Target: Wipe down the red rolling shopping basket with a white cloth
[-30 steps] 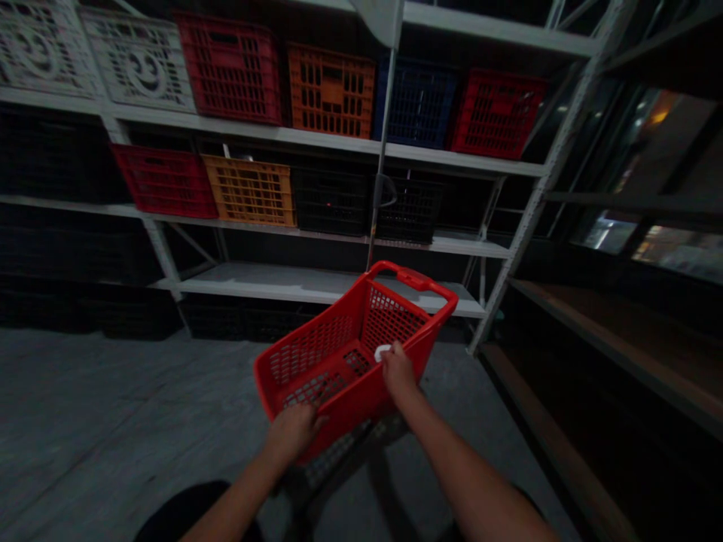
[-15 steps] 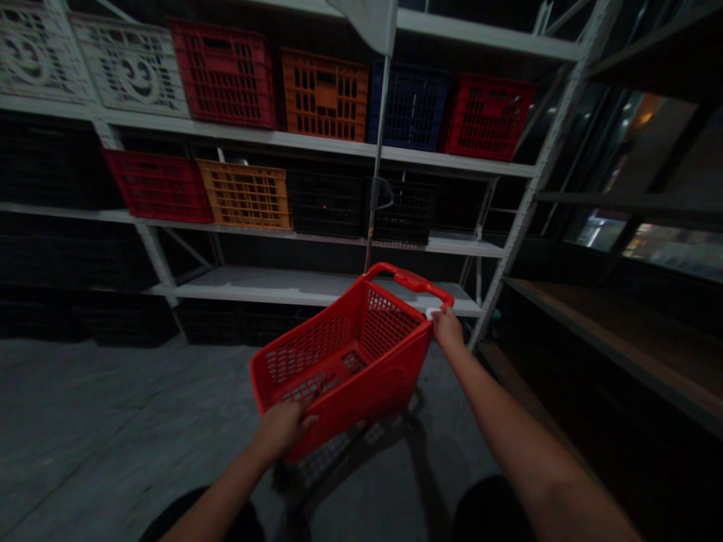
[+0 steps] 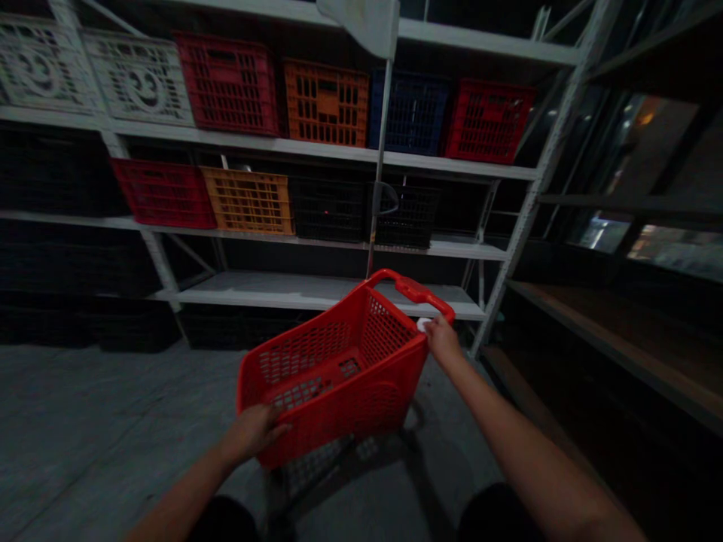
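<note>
A red plastic shopping cart (image 3: pixel 339 391) with perforated walls stands at an angle before me, its basket holding nothing that I can see. My left hand (image 3: pixel 251 435) is closed over the near rim at the cart's left end, its thumb on the outside wall. At the other end, my right hand (image 3: pixel 443 342) grips the corner beside the red handle (image 3: pixel 415 290). A small white piece (image 3: pixel 422 324) shows at the right fingertips; whether it is held or part of the cart, I cannot tell. A thin pole (image 3: pixel 379 169) with a pale flag rises behind the handle.
White metal racking (image 3: pixel 316 144) spans the back, carrying red, orange, blue, white, yellow and black crates. A yellow crate (image 3: pixel 248 202) sits on its middle level. Dark wooden shelving (image 3: pixel 615 339) runs along the right. Grey floor (image 3: pixel 113 421) extends to the left.
The cart's left end has swung left and slightly toward me, with my left hand moving along on it. My right hand has come slightly lower with the handle end.
</note>
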### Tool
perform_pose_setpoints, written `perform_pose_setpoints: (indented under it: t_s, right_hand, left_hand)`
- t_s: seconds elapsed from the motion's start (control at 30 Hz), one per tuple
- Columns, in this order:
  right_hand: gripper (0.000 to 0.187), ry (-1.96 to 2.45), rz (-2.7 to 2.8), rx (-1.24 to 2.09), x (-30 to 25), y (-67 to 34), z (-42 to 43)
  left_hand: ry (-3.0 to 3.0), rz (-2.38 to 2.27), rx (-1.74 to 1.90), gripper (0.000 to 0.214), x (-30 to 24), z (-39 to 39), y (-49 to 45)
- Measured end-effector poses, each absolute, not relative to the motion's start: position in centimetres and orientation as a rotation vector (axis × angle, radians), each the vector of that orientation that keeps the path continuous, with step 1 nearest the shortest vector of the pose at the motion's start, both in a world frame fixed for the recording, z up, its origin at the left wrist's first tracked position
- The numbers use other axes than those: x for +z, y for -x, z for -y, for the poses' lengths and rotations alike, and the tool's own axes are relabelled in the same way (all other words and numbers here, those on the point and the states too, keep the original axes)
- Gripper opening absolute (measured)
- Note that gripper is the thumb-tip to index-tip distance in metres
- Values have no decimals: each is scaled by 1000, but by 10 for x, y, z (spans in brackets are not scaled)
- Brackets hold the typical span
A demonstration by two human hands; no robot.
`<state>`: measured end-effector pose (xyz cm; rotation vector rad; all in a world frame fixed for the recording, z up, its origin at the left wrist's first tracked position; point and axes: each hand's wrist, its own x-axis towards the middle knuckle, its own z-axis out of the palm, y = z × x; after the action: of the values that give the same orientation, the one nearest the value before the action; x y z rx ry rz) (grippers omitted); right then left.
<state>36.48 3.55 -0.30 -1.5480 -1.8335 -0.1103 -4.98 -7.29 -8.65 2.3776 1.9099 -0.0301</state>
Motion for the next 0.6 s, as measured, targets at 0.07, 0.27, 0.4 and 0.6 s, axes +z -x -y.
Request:
perform_pose_setpoints:
  t_s: [0.07, 0.27, 0.4, 0.6]
  right_hand:
    - [22, 1588, 1780, -239, 11, -387, -43]
    - [26, 1445, 1646, -229, 7, -382, -29]
    - [27, 1321, 1668, -154, -9, -342, -7]
    - [28, 1103, 1827, -145, -42, -296, 6]
  left_hand:
    - [-2328, -1923, -60, 33, -84, 71, 59]
    - [-2285, -1991, -44, 37, -64, 59, 38]
    - [-2359, -1880, 256, 47, -39, 40, -39]
    - [-2465, -1893, 388, 56, -24, 8, -135]
